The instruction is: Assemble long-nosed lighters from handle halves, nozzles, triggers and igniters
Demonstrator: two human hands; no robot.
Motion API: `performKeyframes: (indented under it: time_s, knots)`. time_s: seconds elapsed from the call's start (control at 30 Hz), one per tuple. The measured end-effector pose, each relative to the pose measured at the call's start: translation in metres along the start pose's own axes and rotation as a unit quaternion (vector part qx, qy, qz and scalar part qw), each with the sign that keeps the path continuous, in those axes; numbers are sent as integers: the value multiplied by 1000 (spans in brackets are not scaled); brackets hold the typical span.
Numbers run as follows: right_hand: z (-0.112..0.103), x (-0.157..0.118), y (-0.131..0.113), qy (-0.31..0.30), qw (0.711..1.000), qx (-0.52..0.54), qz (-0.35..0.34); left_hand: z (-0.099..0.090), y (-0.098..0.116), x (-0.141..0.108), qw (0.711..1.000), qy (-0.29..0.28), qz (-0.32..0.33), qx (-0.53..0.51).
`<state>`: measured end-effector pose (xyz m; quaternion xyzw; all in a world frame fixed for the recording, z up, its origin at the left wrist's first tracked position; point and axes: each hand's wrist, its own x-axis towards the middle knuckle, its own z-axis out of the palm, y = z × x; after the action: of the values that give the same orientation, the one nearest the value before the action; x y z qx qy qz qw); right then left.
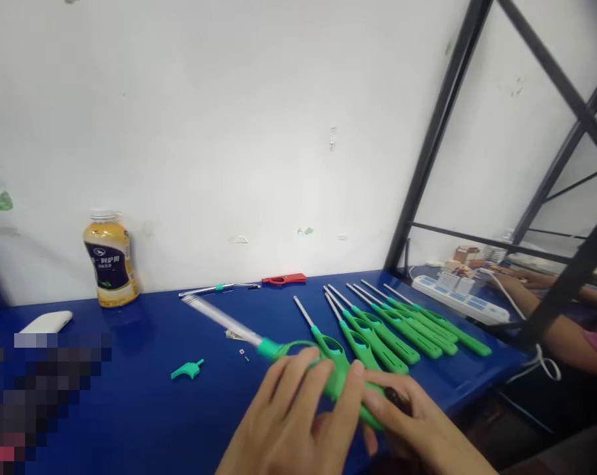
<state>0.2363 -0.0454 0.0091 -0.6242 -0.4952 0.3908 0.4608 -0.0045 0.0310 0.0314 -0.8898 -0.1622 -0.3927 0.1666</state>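
A green long-nosed lighter [336,377] with a metal tube lies between my two hands, its tube pointing up and left and slightly blurred. My left hand [293,415] lies over the green body with its fingers curled round it. My right hand [417,415] grips the handle end from the right. A small black piece [396,398] shows at the right hand's fingers; its kind cannot be made out. Just beyond my hands, several similar green lighters [397,326] lie in a fanned row. A loose teal trigger [188,369] rests to the left.
Against the wall lie a red lighter body [284,280] and a loose metal tube with wire [219,288]. A yellow bottle [111,264] and a white object [47,322] stand at the left. Right are a dark metal frame [431,152], a power strip [461,298] and another person's arm [550,330].
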Motion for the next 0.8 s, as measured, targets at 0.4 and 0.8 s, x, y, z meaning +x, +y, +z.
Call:
performKeyframes:
  time_s: [0.4,0.8]
  knots:
    - [-182,49,73,211,948,-236,40,-11,-94,-54,987,-57,-143,37]
    - [-176,44,93,272,879,-391,16,0,-135,-90,892,-210,-400,-1]
